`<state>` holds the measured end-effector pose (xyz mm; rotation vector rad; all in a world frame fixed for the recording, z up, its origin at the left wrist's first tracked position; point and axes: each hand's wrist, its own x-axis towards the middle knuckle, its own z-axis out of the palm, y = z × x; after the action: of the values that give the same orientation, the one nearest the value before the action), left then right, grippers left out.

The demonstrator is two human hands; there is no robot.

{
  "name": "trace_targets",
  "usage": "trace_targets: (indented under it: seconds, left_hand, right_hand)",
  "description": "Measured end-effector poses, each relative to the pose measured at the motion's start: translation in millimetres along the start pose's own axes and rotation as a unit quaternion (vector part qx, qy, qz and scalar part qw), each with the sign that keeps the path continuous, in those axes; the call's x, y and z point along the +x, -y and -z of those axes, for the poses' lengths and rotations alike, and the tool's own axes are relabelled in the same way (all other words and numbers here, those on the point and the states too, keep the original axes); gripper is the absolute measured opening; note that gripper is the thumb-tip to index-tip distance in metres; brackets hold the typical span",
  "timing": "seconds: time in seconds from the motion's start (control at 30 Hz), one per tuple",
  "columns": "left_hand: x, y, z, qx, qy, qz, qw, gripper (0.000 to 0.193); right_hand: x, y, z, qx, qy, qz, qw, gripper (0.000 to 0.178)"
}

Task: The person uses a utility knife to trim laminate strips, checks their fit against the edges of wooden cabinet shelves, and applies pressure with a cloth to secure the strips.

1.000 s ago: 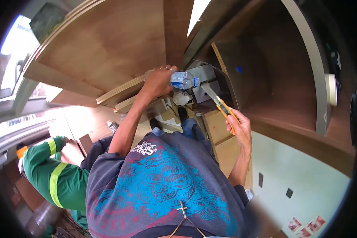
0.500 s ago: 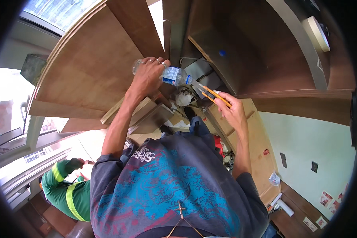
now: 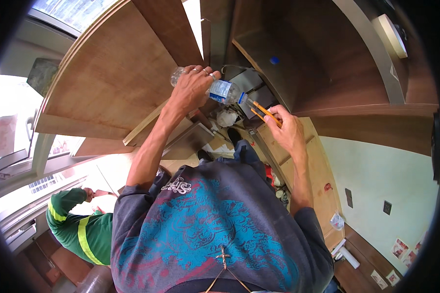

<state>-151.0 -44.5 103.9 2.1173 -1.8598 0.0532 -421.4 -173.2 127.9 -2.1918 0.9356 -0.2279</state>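
Observation:
My left hand (image 3: pixel 194 89) is wrapped over a clear plastic bottle (image 3: pixel 233 93) with a blue-and-white label, held tilted with its mouth toward the right. My right hand (image 3: pixel 289 129) grips a slim tool with two orange arms (image 3: pixel 265 110); its exact kind is unclear. The tool's greyish tip is at the bottle's open mouth; whether it reaches inside cannot be made out. A small blue cap (image 3: pixel 275 60) lies inside the brown cabinet (image 3: pixel 322 63) beyond my right hand.
Curved plywood panel (image 3: pixel 102 78) stands left of the bottle. A roll of tape (image 3: pixel 391 36) sits at the upper right. At lower left, a person in a green sleeve (image 3: pixel 78 224) works nearby. Below the bottle are a crumpled white bag (image 3: pixel 227 117) and my shoes. A wooden board (image 3: pixel 322 180) leans beside the pale wall.
The bottle and my left hand have shifted slightly right. My right hand has risen a little with the tool. The green-sleeved person's arm has moved left.

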Motion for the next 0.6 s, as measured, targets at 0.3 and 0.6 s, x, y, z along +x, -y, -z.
trace_targets:
  seconds: [0.3, 0.6]
  left_hand:
    - [-9, -12, -11, 0.006, 0.039, 0.02, 0.999, 0.044]
    - [-6, -18, -5, 0.016, 0.046, -0.014, 0.999, 0.063]
  right_hand:
    - [-10, 21, 16, -0.083, 0.036, -0.027, 0.996, 0.027]
    - [-10, 37, 28, -0.136, 0.054, -0.034, 0.989, 0.028]
